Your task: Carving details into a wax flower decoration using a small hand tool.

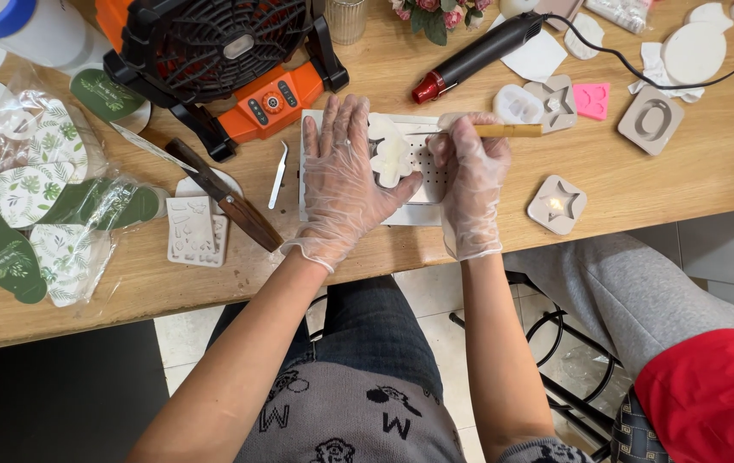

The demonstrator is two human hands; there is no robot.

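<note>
Both my hands wear clear plastic gloves. My left hand (341,176) lies flat, fingers spread, on a white perforated board (422,163) at the table's front edge, holding down a white cast piece (390,153). My right hand (472,176) grips a wooden-handled tool (504,130), its thin tip pointing left at the white piece.
A black and orange fan (221,60) stands behind the board. A knife (221,193), a small metal pick (278,174) and a grey mould (195,230) lie to the left. Bags of leaf-patterned tags (32,189) fill the far left. A heat gun (478,53) and several moulds (555,204) lie to the right. Another person's legs (658,300) are at lower right.
</note>
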